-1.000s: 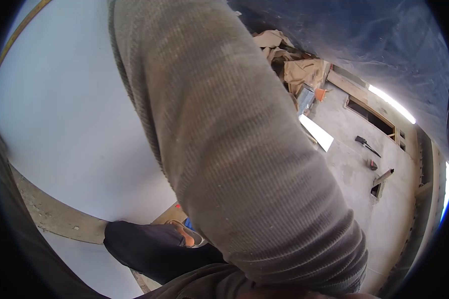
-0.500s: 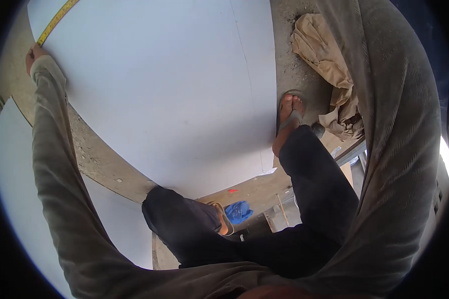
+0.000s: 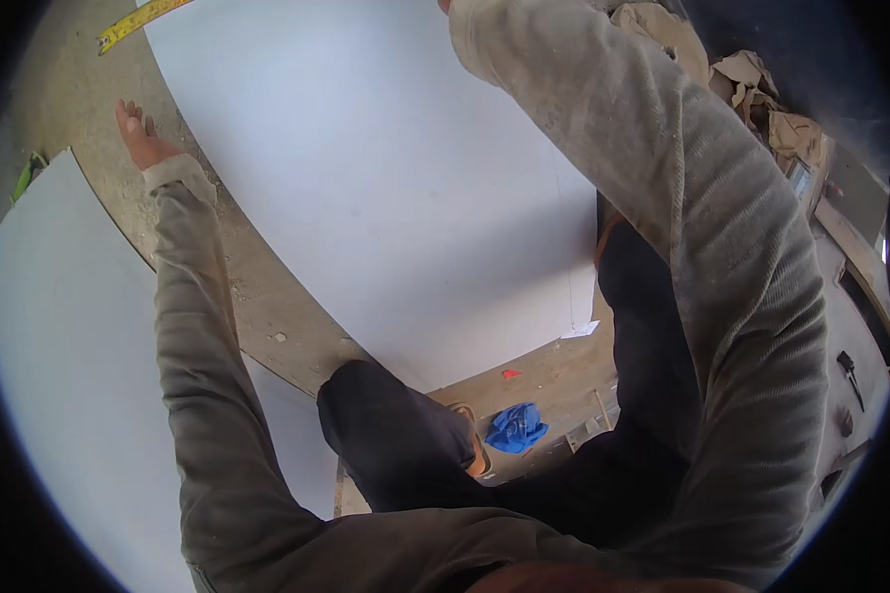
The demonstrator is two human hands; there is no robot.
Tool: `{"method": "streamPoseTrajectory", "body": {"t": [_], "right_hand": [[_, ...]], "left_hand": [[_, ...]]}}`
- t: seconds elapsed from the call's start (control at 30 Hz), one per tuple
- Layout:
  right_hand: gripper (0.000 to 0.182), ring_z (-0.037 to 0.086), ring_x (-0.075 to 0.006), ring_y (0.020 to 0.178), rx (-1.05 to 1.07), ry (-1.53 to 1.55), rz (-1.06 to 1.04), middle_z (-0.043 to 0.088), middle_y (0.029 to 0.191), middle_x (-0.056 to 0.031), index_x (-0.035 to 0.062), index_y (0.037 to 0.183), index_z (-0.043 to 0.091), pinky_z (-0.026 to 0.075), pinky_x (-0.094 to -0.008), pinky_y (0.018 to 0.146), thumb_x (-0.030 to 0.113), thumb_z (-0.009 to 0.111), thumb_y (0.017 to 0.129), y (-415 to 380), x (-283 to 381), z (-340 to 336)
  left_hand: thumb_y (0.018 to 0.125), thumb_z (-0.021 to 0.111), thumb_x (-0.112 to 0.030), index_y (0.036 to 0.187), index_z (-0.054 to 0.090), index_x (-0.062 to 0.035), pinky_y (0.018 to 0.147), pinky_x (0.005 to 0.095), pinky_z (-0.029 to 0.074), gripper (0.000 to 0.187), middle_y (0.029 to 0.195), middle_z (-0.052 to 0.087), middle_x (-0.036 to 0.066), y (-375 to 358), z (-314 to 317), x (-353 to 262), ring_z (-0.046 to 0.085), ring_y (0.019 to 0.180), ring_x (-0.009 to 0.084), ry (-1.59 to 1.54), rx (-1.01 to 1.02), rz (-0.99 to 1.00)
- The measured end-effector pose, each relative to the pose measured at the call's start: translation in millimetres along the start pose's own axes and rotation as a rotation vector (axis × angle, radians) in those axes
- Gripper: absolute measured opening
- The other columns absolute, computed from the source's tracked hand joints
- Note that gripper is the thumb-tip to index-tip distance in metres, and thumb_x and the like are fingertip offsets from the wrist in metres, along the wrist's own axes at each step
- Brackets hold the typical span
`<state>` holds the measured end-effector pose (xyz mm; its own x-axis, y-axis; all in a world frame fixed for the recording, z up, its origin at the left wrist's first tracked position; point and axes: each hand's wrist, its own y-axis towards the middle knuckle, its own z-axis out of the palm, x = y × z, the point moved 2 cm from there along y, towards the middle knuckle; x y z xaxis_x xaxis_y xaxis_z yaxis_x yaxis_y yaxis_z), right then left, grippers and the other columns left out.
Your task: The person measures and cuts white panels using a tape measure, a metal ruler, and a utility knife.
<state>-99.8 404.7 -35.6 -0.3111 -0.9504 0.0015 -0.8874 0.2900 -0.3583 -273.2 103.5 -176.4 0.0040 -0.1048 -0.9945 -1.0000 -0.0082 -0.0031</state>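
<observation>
My left hand (image 3: 140, 136) is open beside the left edge of a large white sheet (image 3: 366, 188), with nothing in its fingers. A yellow tape measure blade (image 3: 140, 24) reaches past the sheet's upper left edge. Its end lies above my left hand, apart from it. My right arm stretches over the sheet's right side. Only a sliver of my right hand (image 3: 445, 5) shows at the top edge, its fingers out of the picture, so what it holds cannot be seen.
A second white sheet (image 3: 59, 326) lies to the left, with a green object (image 3: 28, 178) at its far corner. Crumpled brown paper (image 3: 667, 35) is at the upper right. Near my foot are a blue crumpled item (image 3: 517, 428) and a red scrap (image 3: 510, 374).
My left hand has let go of the tape blade and drawn back from it. The right arm has swung in over the white sheet. My view has shifted.
</observation>
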Motion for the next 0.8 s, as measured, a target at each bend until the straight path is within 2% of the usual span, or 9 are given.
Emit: {"method": "streamPoseTrajectory", "body": {"t": [0.03, 0.07, 0.17, 0.33, 0.4, 0.5, 0.57, 0.63, 0.8], "right_hand": [[0.061, 0.044, -0.0257, 0.107, -0.008, -0.003, 0.012, 0.046, 0.113, -0.0075, 0.0144, 0.123, 0.037, 0.046, -0.0447, 0.079, 0.027, 0.066, 0.071, -12.9, 9.4, 11.8], [0.059, 0.048, -0.0238, 0.1, 0.131, 0.122, 0.044, 0.046, 0.109, -0.009, 0.0143, 0.125, 0.029, 0.048, -0.0373, 0.079, 0.001, 0.055, 0.074, -20.5, 18.1, 29.5], [0.057, 0.049, -0.0277, 0.096, 0.185, 0.637, 0.06, 0.045, 0.109, -0.0144, 0.0129, 0.126, 0.027, 0.043, -0.0356, 0.086, 0.002, 0.053, 0.077, -94.6, 38.6, 47.7], [0.071, 0.05, -0.0331, 0.098, 0.584, 0.621, 0.049, 0.049, 0.107, -0.0181, 0.0143, 0.131, 0.018, 0.042, -0.039, 0.086, 0.0, 0.056, 0.073, -205.4, 41.8, 77.3], [0.077, 0.051, -0.0333, 0.099, 0.675, 0.625, 0.187, 0.049, 0.108, -0.0191, 0.0167, 0.132, 0.015, 0.041, -0.0392, 0.087, 0.002, 0.059, 0.071, -219.7, 25.8, 78.7], [0.095, 0.052, -0.0321, 0.098, 0.654, 0.689, 0.464, 0.052, 0.108, -0.0201, 0.0223, 0.135, 0.005, 0.04, -0.0366, 0.089, 0.01, 0.067, 0.064, -230.3, -22.4, 113.0], [0.098, 0.049, -0.0283, 0.104, 0.813, 0.545, 0.532, 0.052, 0.11, -0.0144, 0.0234, 0.136, 0.0, 0.038, -0.0353, 0.09, 0.011, 0.068, 0.065, -192.7, -38.2, 95.8], [0.101, 0.048, -0.0274, 0.106, 0.713, 0.614, 0.529, 0.05, 0.114, -0.0158, 0.0237, 0.136, -0.002, 0.036, -0.037, 0.091, 0.017, 0.069, 0.065, -161.1, -57.6, 130.0], [0.102, 0.046, -0.0302, 0.108, 0.677, 0.861, 0.761, 0.043, 0.121, -0.0203, 0.0217, 0.136, 0.006, 0.034, -0.037, 0.092, 0.022, 0.073, 0.059, -96.6, -53.2, 138.8]], "left_hand": [[0.083, 0.039, -0.026, 0.129, 0.027, -0.0016, 0.101, 0.0356, 0.021, 0.053, 0.131, 0.03, 0.012, -35.2, -18.1, -13.6, 0.026, 0.123, 0.0238, 0.084, 0.132, 0.063], [0.082, 0.043, -0.024, 0.128, 0.028, -0.0031, 0.101, 0.035, 0.021, 0.053, 0.13, 0.03, 0.014, -76.0, -26.7, -38.5, 0.027, 0.122, 0.0243, 0.286, 0.128, 0.012], [0.073, 0.058, -0.013, 0.127, 0.029, -0.0061, 0.101, 0.0412, 0.021, 0.062, 0.132, 0.022, 0.017, -157.2, -97.8, -20.9, 0.024, 0.122, 0.0318, 0.721, 0.34, -0.03], [0.058, 0.074, -0.041, 0.135, 0.006, -0.0099, 0.101, 0.0491, 0.011, 0.107, 0.137, 0.0, 0.024, -211.8, -135.3, -3.5, 0.003, 0.128, 0.0364, 1.146, 0.618, -0.101], [0.05, 0.074, -0.055, 0.133, -0.013, -0.0114, 0.101, 0.0525, 0.006, 0.128, 0.135, -0.014, 0.027, -204.6, -104.0, -9.3, -0.01, 0.128, 0.0367, 1.655, 0.763, -0.627], [0.043, 0.072, -0.063, 0.129, -0.024, -0.0119, 0.101, 0.0525, 0.006, 0.139, 0.132, -0.021, 0.029, -197.9, -98.2, -6.7, -0.014, 0.127, 0.0383, 1.755, 0.866, -0.741], [0.043, 0.071, -0.064, 0.129, -0.024, -0.0116, 0.101, 0.0522, 0.006, 0.139, 0.132, -0.02, 0.029, -201.9, -100.2, -4.0, -0.013, 0.127, 0.0385, 1.795, 0.849, -0.714], [0.042, 0.071, -0.065, 0.129, -0.023, -0.0113, 0.101, 0.0518, 0.007, 0.139, 0.133, -0.018, 0.029, -201.5, -98.8, -2.3, -0.013, 0.127, 0.0386, 1.833, 0.823, -0.684], [0.041, 0.07, -0.066, 0.129, -0.024, -0.0109, 0.101, 0.0501, 0.013, 0.14, 0.134, -0.015, 0.029, -198.7, -99.8, 2.5, -0.011, 0.127, 0.0385, 1.839, 0.842, -0.698]]}}
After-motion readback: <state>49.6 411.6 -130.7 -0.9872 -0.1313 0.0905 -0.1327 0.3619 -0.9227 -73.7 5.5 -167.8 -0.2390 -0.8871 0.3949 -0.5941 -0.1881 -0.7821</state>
